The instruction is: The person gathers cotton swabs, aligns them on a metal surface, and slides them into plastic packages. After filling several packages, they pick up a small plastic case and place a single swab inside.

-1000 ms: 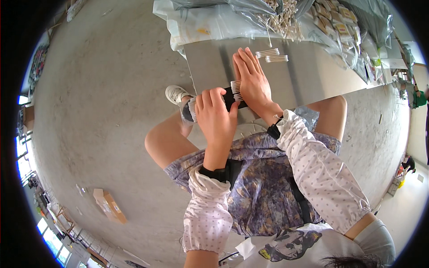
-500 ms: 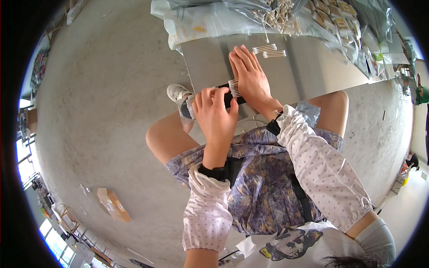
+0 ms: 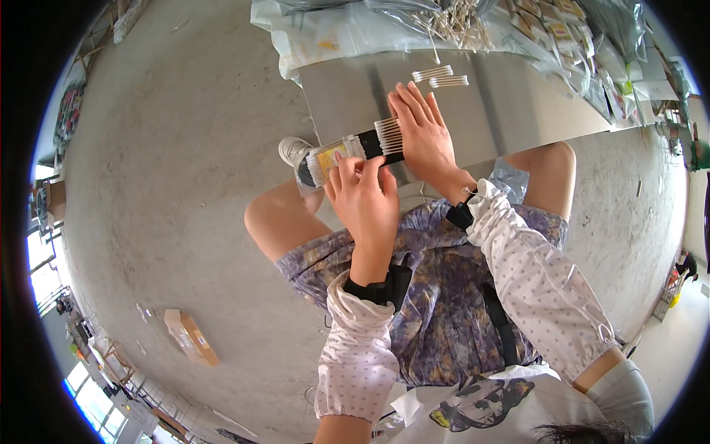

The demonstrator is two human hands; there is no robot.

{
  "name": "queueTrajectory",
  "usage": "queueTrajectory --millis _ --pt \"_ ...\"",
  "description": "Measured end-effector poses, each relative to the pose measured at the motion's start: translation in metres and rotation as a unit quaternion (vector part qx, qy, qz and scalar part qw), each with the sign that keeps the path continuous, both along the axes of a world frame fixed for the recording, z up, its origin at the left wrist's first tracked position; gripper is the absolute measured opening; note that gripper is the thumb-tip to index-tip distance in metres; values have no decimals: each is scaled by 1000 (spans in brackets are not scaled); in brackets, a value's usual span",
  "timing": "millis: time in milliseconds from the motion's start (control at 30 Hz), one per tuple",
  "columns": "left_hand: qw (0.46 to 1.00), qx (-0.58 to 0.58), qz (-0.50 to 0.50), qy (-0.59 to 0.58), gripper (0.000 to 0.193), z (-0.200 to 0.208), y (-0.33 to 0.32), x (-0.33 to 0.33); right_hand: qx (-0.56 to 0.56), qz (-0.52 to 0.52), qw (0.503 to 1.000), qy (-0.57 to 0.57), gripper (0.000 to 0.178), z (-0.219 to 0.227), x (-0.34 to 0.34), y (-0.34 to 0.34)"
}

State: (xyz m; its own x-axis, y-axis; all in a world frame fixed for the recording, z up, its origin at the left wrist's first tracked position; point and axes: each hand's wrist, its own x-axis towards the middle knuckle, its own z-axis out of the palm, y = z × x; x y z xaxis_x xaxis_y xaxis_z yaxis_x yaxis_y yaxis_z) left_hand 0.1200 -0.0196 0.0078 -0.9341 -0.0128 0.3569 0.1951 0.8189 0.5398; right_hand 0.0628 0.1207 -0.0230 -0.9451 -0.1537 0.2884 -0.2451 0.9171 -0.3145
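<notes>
A black strip [image 3: 373, 145] lies slanted at the near left of the metal table. On it, toward the right, a row of white cotton swabs [image 3: 387, 136] lies side by side. Its left part carries a flat pack of cotton swabs with a yellow label [image 3: 331, 158]. My left hand [image 3: 366, 196] touches the strip's near edge, fingers bent and apart, fingertips by the pack and the swabs. My right hand [image 3: 427, 140] lies flat with fingers stretched out, its edge against the right side of the swab row. Beyond it are two small swab bundles, an upper one [image 3: 432, 72] and a lower one [image 3: 449, 81].
The metal tabletop [image 3: 518, 96] reaches right. At its far side lie a clear plastic sheet [image 3: 310, 44], a heap of loose swabs [image 3: 462, 28] and a pile of small packs [image 3: 551, 29]. A cardboard box [image 3: 191, 337] lies on the floor at the left.
My left hand has drawn back toward me and slightly right, uncovering the yellow-labelled pack. The right hand has shifted a little right and stays flat beside the swab row.
</notes>
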Motion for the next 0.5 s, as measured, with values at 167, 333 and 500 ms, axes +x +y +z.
queueTrajectory --millis 167,333,500 --pt "1000 8 19 -20 15 -7 2 -10 -58 -7 998 10 44 8 1 -3" --pt "999 7 34 18 10 -15 2 -21 -122 8 991 50 30 24 15 4" --pt "1000 -1 30 1 17 -10 7 -27 -102 28 994 18 10 25 22 6"
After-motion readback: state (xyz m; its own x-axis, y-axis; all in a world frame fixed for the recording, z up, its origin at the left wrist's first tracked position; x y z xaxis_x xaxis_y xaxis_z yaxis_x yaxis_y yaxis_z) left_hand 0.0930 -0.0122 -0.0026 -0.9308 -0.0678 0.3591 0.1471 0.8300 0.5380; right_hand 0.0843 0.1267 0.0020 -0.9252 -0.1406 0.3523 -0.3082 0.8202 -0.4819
